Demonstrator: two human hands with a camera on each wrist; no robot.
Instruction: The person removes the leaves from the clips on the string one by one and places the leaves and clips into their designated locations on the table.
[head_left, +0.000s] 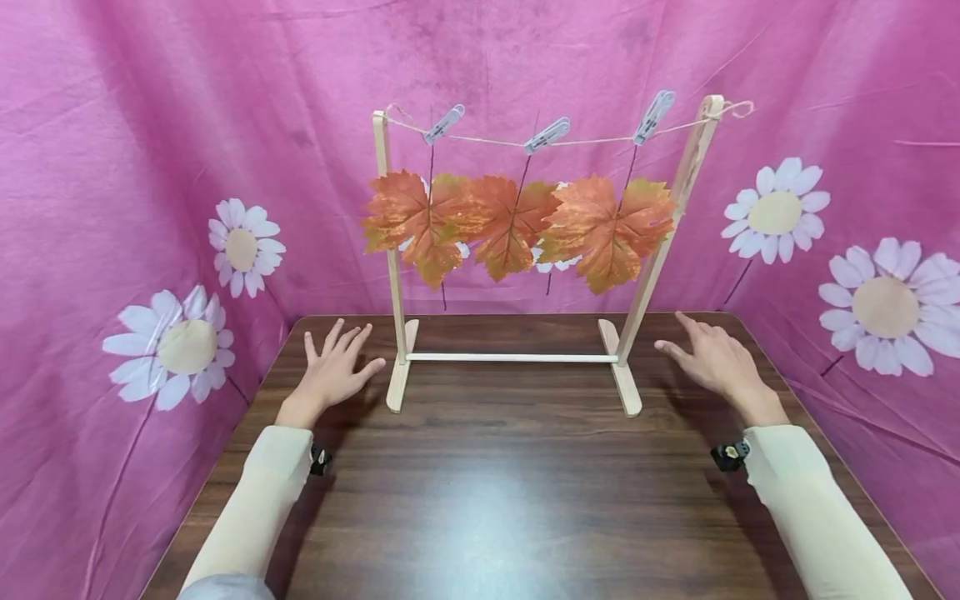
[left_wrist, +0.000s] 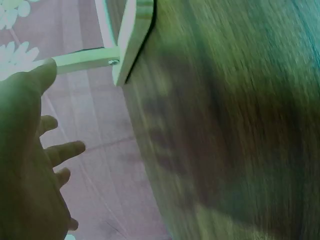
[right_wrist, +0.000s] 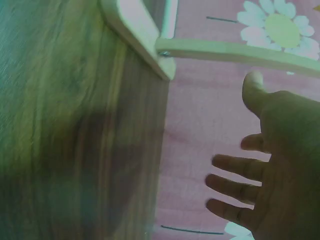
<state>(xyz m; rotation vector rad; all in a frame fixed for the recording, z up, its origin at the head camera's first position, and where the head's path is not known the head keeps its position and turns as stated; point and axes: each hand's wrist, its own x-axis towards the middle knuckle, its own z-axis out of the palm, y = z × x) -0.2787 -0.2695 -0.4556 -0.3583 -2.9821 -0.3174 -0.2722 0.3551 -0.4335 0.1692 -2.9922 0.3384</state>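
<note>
A wooden stand [head_left: 396,283] with two uprights and a white bottom rod [head_left: 512,357] is at the back of the table. Between the upright tops runs a string [head_left: 487,140]. Three pale grey clothespins [head_left: 445,123] on it hold three orange artificial maple leaves [head_left: 513,221] by their stems, side by side. My left hand [head_left: 333,372] is left of the stand, fingers spread, holding nothing. To the right of the stand, my right hand [head_left: 712,358] has its fingers extended and is likewise bare. Both wrist views show the hands apart from the stand's feet [left_wrist: 132,40].
The dark wooden table [head_left: 480,483] extends toward the front, with a light glare on it. A pink cloth [head_left: 322,83] printed with white daisies surrounds the back and sides. Each wrist wears a black device [head_left: 729,456].
</note>
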